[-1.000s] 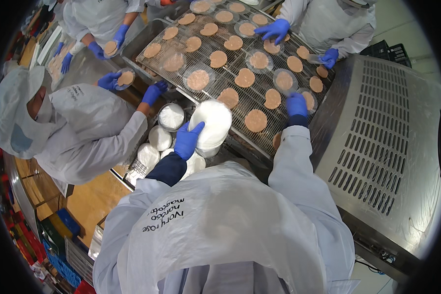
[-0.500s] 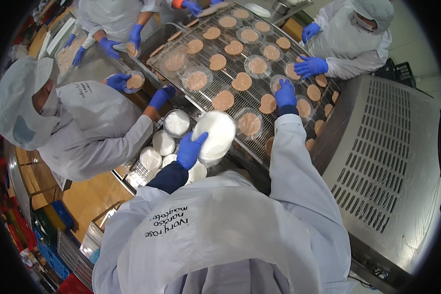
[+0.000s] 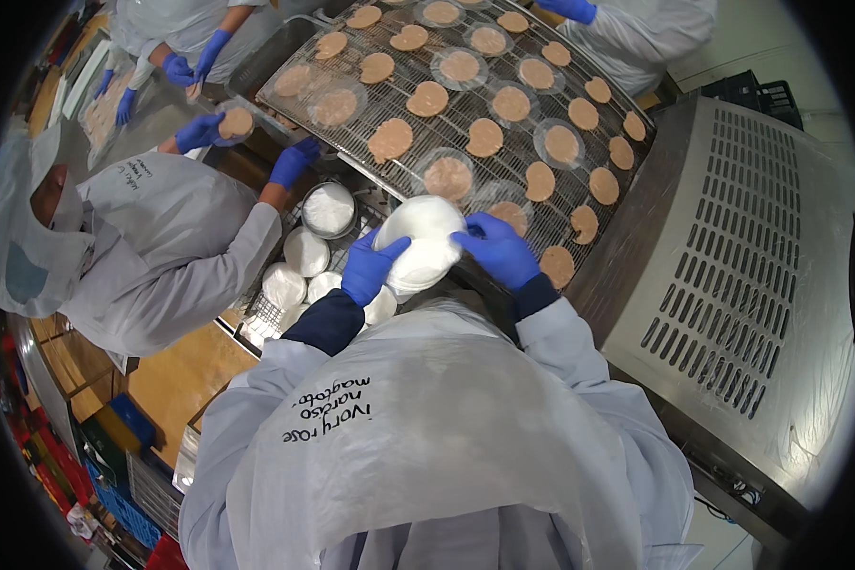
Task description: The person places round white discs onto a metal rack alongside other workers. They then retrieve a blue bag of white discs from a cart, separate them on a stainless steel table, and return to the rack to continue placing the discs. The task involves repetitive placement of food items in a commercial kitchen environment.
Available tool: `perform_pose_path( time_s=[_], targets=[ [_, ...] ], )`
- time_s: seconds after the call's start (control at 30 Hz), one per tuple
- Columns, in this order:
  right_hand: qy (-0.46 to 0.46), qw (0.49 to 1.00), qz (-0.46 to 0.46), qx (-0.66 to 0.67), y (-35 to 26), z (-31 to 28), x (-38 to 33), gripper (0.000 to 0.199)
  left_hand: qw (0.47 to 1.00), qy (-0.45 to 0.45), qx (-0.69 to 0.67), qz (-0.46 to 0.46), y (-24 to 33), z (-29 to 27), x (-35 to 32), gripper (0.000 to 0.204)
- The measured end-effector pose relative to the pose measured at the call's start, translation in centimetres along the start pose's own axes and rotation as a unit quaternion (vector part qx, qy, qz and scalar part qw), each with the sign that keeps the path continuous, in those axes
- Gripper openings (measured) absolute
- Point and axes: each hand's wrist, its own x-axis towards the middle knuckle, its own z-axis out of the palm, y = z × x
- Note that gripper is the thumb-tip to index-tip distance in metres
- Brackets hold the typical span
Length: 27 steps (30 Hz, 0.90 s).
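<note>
A thick stack of round white sheets (image 3: 418, 237) is held in front of my body by my left hand (image 3: 364, 271), thumb on top and fingers along its left side. My right hand (image 3: 501, 250) grips the stack's right edge between thumb and fingers; whether it pinches one sheet or several cannot be seen. Just beyond lies a wire mesh conveyor belt (image 3: 404, 176) with rows of flat pinkish patties (image 3: 428, 99). Some of them rest with a round translucent sheet (image 3: 459, 68), others lie bare on the mesh. Both hands wear blue gloves.
Left of the stack, several more white round stacks (image 3: 306, 253) sit in a wire basket (image 3: 261, 318), beside a round metal tin (image 3: 330, 209). A co-worker (image 3: 161, 247) at the left holds a patty (image 3: 236, 123). A slotted steel housing (image 3: 731, 256) stands at right.
My right hand has drawn back from a patty on the belt to the stack's edge. The view has shifted. At the far right, the co-worker's hands have moved away from the patties.
</note>
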Motion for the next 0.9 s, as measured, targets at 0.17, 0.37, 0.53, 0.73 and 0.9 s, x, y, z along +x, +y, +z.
perform_pose_path(
  time_s=[0.17, 0.37, 0.53, 0.73, 0.9],
  targets=[
    [0.101, 0.995, -0.002, 0.013, 1.0, 1.3, 3.3, 0.028, 1.0, 0.012, -0.015, 0.009, 0.9, 1.5, 0.5, 0.039],
    [0.142, 0.988, 0.038, 0.054, 7.0, -9.7, 8.6, 0.027, 0.998, 0.04, -0.044, -0.001, 0.6, 0.5, -0.1, 0.04],
    [0.402, 0.883, 0.091, -0.225, 13.2, -17.9, 10.1, 0.034, 0.997, 0.058, -0.049, -0.01, -0.1, -0.9, -0.4, 0.04],
    [0.33, 0.932, 0.028, -0.144, 18.9, -15.6, 9.6, 0.034, 0.998, 0.038, -0.052, 0.0, 0.1, 0.0, 0.1, 0.041],
    [0.393, 0.822, 0.14, -0.388, 19.4, -18.2, 7.4, 0.028, 0.997, 0.035, -0.072, -0.019, 0.0, -0.6, -0.1, 0.041]
  ],
)
